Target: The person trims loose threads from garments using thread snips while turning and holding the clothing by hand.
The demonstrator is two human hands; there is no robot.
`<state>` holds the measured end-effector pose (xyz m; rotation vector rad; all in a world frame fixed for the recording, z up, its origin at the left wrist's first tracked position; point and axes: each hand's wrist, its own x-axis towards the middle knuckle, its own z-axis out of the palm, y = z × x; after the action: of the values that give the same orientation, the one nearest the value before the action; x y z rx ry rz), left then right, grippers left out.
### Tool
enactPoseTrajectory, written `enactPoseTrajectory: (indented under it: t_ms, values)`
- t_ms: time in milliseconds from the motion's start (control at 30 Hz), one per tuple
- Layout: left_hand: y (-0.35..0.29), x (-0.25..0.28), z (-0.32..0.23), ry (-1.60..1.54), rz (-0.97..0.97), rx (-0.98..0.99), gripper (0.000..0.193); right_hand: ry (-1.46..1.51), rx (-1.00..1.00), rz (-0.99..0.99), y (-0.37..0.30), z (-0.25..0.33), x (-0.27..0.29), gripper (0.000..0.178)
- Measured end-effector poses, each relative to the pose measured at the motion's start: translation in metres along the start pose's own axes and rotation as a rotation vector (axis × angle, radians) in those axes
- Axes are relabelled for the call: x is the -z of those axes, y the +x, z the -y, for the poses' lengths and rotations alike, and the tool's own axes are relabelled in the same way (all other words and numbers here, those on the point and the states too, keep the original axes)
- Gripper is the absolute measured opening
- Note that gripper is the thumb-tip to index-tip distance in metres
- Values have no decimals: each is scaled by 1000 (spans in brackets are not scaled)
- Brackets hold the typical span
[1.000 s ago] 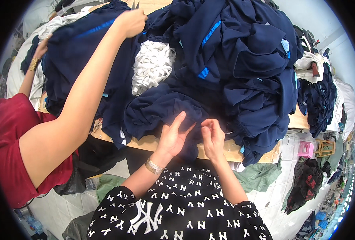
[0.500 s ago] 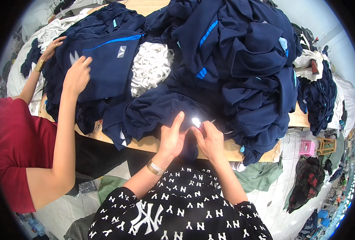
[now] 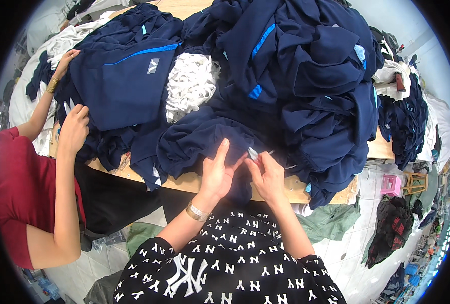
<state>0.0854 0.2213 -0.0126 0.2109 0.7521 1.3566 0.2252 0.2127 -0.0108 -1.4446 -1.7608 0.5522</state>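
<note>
My left hand (image 3: 218, 173) and my right hand (image 3: 268, 176) meet at the near table edge over a dark navy garment (image 3: 199, 139). Both pinch a small white tag or cord end (image 3: 252, 153) between thumb and fingertips. A gold bracelet sits on my left wrist. A bundle of white cords (image 3: 190, 83) lies just beyond the garment. Whether a tool is in my right hand cannot be made out.
A big heap of navy garments with blue stripes (image 3: 306, 66) covers the wooden table (image 3: 184, 181). A co-worker in a red top stands at left, with hands (image 3: 74, 126) on a folded navy jacket (image 3: 128, 81). Clothes lie on the tiled floor at right, near a pink stool (image 3: 391, 183).
The co-worker's arm pulled back from the far pile and laid a navy jacket flat at left. My hands stayed at the table edge, now holding the white piece.
</note>
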Motion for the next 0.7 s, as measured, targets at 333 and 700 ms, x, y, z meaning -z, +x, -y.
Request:
enactPoseTrajectory:
  t_ms: [333,700]
  values:
    - [1,3,-1,-19,-27,88,31,-219,127,11,-1,-1,1,31]
    - [0,4,3,2,6,91,33,411,-203,-124,1,16,-5,31]
